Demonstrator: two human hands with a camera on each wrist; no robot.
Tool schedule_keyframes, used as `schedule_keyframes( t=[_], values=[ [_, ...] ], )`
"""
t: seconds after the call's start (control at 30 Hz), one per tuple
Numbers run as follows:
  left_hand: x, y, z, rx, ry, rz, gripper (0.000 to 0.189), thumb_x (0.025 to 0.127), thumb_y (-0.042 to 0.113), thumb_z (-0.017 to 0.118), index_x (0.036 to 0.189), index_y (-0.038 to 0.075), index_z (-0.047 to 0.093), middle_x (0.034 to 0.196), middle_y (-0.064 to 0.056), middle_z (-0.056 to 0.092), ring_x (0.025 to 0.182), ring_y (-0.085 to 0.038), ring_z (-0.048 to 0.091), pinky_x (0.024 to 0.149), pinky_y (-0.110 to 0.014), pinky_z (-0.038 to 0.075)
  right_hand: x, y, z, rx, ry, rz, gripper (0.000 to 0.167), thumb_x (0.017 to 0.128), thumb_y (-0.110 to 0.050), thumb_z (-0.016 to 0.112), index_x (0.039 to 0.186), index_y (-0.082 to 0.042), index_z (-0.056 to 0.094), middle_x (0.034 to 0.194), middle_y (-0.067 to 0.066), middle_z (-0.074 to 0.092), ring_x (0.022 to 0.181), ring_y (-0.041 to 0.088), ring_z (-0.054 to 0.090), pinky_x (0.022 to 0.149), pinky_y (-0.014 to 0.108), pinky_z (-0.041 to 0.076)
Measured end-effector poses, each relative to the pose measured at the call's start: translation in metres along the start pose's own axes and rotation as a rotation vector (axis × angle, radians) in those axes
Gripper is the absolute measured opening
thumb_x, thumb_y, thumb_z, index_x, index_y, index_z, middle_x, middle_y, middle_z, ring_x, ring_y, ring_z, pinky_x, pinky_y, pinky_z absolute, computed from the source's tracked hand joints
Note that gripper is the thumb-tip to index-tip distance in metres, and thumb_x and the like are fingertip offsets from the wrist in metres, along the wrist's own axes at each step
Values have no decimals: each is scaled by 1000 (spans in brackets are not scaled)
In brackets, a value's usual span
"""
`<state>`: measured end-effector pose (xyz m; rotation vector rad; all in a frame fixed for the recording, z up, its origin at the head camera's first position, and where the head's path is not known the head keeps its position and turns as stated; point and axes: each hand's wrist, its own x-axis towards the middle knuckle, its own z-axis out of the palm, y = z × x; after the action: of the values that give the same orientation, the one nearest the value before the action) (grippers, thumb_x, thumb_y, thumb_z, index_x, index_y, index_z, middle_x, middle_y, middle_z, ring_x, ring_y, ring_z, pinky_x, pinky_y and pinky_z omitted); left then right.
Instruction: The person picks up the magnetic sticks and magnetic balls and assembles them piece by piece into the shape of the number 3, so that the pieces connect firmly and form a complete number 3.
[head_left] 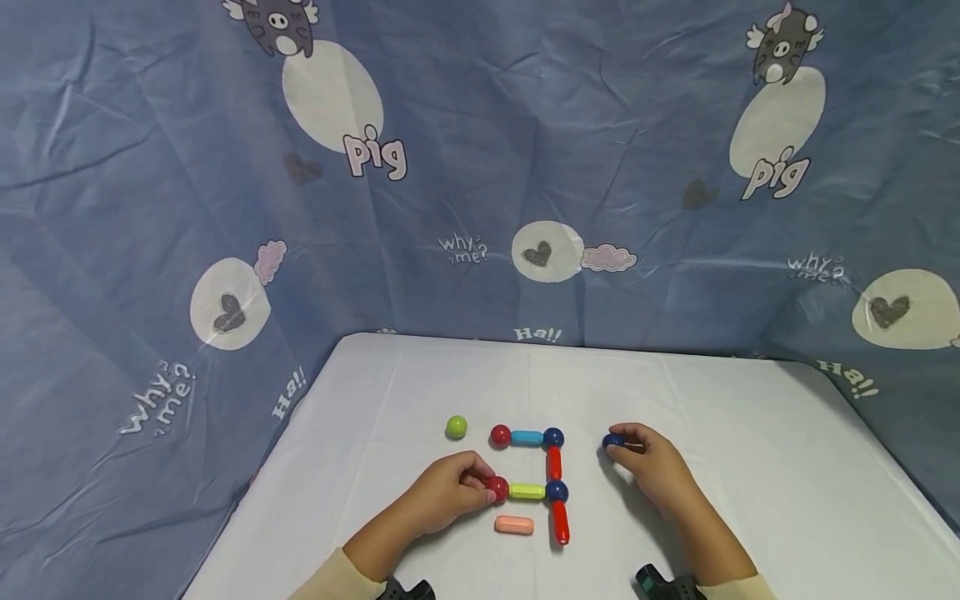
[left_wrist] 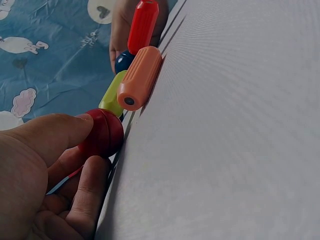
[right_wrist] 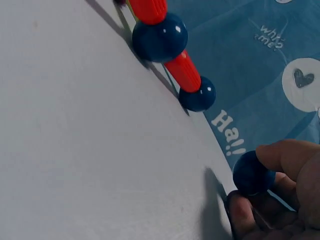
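My left hand (head_left: 453, 490) pinches a red ball (left_wrist: 106, 132) between thumb and fingers. That ball touches one end of a yellow-green rod (head_left: 527, 492), whose other end meets a dark blue ball (head_left: 557, 491). From this blue ball one red rod (head_left: 554, 463) runs back to another blue ball (head_left: 553, 437), and a second red rod (head_left: 560, 523) points forward with a free end. A light blue rod (head_left: 527, 437) links the rear blue ball to another red ball (head_left: 500, 435). To the right, my right hand (head_left: 660, 471) holds a loose dark blue ball (right_wrist: 253, 173) by its fingertips, apart from the joined pieces.
A green ball (head_left: 456, 427) lies alone at the left rear. An orange-pink rod (head_left: 514, 525) lies in front of the yellow-green one. The white table (head_left: 420, 375) ends at a blue patterned cloth (head_left: 450, 183) behind it.
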<state>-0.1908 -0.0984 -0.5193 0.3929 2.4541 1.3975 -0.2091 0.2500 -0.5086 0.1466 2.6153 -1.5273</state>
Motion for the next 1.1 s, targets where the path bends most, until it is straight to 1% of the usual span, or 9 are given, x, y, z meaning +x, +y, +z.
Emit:
schedule_keyframes(
  t=[0.07,0.13,0.3,0.5,0.6,0.73,0.83,0.97,1.1],
  values=[
    [0,0,0,-5,1,2,21,89,19,82,106,17,71,90,6,70,85,-13,65,70,-23,53,-3,-1,2,16,-8,14,43,98,-27,73,137,-9,63,141,16,63,134,39,57,103,56,49],
    [-1,0,0,-11,3,0,21,88,19,82,106,17,71,90,5,70,85,-13,65,70,-23,53,-6,-2,5,19,-12,20,43,98,-27,73,135,-10,64,139,14,65,133,38,58,103,56,48],
    [-3,-1,3,-32,-11,-18,21,88,20,83,105,17,71,90,4,70,86,-14,65,70,-24,53,-17,-3,10,3,-31,42,41,95,-28,75,132,-12,67,134,9,68,128,33,61,98,52,50],
    [-2,-2,5,-25,-6,-9,21,88,20,83,105,17,71,90,4,70,86,-14,66,70,-24,53,-31,-8,13,-13,-52,37,42,93,-30,79,129,-11,68,127,5,71,121,26,65,98,52,51],
    [-2,-1,4,-22,-5,-8,21,88,20,83,105,17,71,91,5,71,86,-14,66,71,-23,53,-38,-10,16,-17,-62,41,40,91,-27,80,127,-12,69,123,3,72,116,22,66,97,49,52],
    [-1,-1,2,-13,-1,1,21,89,20,83,105,17,71,90,5,71,86,-14,66,71,-23,53,-49,-10,22,-7,-77,44,39,89,-24,82,124,-12,70,118,1,73,110,20,67,87,41,53],
    [-1,0,1,-6,4,2,21,88,20,83,105,17,71,90,5,70,85,-13,66,70,-23,53,-56,-9,27,12,-97,56,38,88,-23,84,121,-12,71,115,0,73,107,19,67,82,38,52],
    [-1,1,1,-7,3,-6,21,88,20,83,105,17,71,90,5,70,85,-14,66,70,-23,53,-62,-11,30,26,-123,79,39,87,-24,85,121,-12,70,113,1,72,104,19,65,83,39,53],
    [-1,1,0,-9,-1,-11,21,88,20,83,105,17,71,90,5,70,85,-14,66,71,-24,53,-68,-14,31,18,-137,78,41,86,-27,87,121,-13,71,113,-1,71,101,18,63,83,36,51]
  ],
)
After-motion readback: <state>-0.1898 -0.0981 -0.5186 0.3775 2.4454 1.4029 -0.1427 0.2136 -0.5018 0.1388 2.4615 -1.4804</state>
